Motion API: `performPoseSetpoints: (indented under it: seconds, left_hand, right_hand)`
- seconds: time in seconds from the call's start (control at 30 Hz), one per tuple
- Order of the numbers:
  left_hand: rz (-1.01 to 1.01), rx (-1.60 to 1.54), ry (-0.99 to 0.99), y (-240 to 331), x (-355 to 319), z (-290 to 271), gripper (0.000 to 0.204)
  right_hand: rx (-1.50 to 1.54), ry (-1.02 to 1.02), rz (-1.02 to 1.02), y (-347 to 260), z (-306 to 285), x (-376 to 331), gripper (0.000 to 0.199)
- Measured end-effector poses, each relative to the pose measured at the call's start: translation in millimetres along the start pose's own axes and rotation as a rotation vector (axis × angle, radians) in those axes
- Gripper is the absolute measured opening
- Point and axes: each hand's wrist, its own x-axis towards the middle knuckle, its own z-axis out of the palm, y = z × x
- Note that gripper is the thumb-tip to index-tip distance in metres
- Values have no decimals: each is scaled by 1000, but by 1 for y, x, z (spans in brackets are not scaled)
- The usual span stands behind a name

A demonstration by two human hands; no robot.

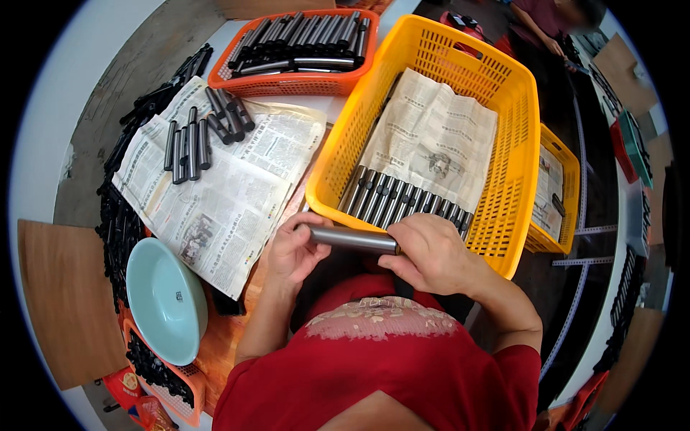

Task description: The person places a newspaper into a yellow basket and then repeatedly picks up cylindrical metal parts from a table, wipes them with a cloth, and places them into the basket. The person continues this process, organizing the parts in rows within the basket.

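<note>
A grey metal rod with dark ends lies level across both hands at the near edge of the yellow crate. My left hand closes its fingers round the left end. The other end is gripped by my right hand, with the knuckles up and the fingertips partly hidden. Just beyond, a row of similar rods lies side by side inside the crate, next to a sheet of newspaper. More loose rods rest in two groups on newspaper to the left.
An orange basket full of rods stands at the back. At the left are a pale blue basin, a smaller orange basket of black parts and piled dark pieces. Another yellow crate and a person are to the right.
</note>
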Motion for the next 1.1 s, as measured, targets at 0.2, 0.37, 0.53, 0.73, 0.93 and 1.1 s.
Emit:
performPoseSetpoints:
  seconds: [0.2, 0.37, 0.53, 0.73, 0.93, 1.1]
  left_hand:
    - [-383, 323, -93, 0, -2, 21, 34]
    - [-476, 420, -280, -7, 4, 33, 37]
    - [-168, 859, -359, -5, 14, 51, 33]
    - [94, 987, -322, -9, 32, 69, 36]
    - [309, 1215, -295, -13, 47, 95, 35]
    - [343, 1207, -219, -21, 54, 91, 34]
  right_hand:
    - [-207, 14, -222, 12, -8, -19, 36]
    - [-247, 82, -286, 20, -25, -26, 38]
    - [-106, 167, -67, 20, -27, -40, 27]
    - [123, 150, 353, 29, -27, -47, 20]
    - [313, 115, 763, 39, -44, -30, 45]
    - [250, 73, 795, 57, -45, -16, 55]
